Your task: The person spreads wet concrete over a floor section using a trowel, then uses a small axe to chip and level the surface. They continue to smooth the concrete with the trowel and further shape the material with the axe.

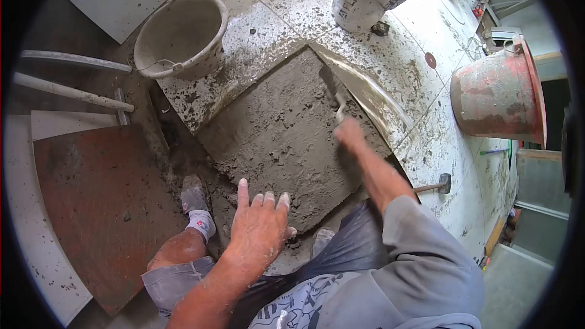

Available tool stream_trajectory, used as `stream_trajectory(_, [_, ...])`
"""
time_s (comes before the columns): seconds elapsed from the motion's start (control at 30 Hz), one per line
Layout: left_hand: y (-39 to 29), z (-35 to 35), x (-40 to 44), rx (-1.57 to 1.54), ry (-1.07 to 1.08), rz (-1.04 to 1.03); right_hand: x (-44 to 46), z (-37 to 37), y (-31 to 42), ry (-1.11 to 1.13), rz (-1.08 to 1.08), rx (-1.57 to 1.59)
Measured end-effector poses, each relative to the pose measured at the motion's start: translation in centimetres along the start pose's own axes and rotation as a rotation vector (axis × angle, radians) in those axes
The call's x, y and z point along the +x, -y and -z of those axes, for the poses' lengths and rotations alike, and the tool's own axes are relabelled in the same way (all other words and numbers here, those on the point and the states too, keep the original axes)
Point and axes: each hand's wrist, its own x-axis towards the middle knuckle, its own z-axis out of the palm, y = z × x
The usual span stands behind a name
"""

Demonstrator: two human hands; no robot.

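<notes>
My right hand (351,135) is closed round the handle of a trowel (329,84), and its blade lies against the far right part of a bed of wet grey mortar (268,122). The mortar looks rough and lumpy across the middle and smoother toward the left edge. Over the near edge of the bed is my left hand (261,222), fingers apart and holding nothing. Whether its fingertips touch the mortar I cannot tell. White splattered tiles (274,21) border the bed on its far sides.
A grey bucket (152,49) stands at the far left, a reddish bucket (487,97) at the right. Beyond the bed is a paper bag (359,6). A mallet (445,184) and a red disc (431,60) lie on the tiles. A reddish-brown board (91,207) lies left.
</notes>
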Motion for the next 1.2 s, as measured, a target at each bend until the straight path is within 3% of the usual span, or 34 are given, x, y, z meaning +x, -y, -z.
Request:
stream_trajectory(0.1, [-1.3,0.5,0.6,0.011,-0.038,-0.067,-7.8,-3.6,2.9,0.022,0.003,-0.011])
stream_trajectory(0.23, [-2.2,1.1,2.0,0.061,-0.03,-0.074,-12.8,-3.1,5.2,0.23,0.095,-0.094])
stream_trajectory(0.3, [-2.4,1.2,2.1,0.076,-0.014,-0.07,-12.4,-1.2,4.1,0.215,0.123,-0.112])
stream_trajectory(0.4, [-2.9,0.7,1.7,0.076,-0.087,-0.092,-8.0,1.1,0.0,-0.031,0.022,-0.1])
stream_trajectory(0.53, [-3.3,0.4,1.2,0.048,-0.055,-0.092,-3.5,6.4,-3.2,-0.068,-0.076,-0.183])
stream_trajectory(0.7, [-2.6,-0.4,1.1,0.037,-0.025,-0.051,0.2,3.8,-6.3,-0.092,-0.068,-0.179])
stream_trajectory(0.8, [-2.2,-0.5,1.2,0.014,-0.072,-0.042,-0.5,-0.1,-5.9,-0.119,-0.114,0.073])
stream_trajectory(0.9, [-2.4,-0.7,1.5,-0.004,-0.089,-0.07,-5.0,-2.8,-4.8,0.013,0.054,0.051])
stream_trajectory(1.03, [-2.9,0.6,3.3,0.042,0.039,-0.066,-13.9,-4.8,2.3,0.259,0.041,0.027])
stream_trajectory(1.1, [-3.1,0.7,4.1,0.058,0.085,-0.042,-16.4,-8.2,4.3,0.244,-0.029,0.018])
stream_trajectory(1.2, [-2.8,0.5,4.3,0.094,-0.008,-0.055,-16.3,-5.1,3.7,0.308,0.046,-0.024])
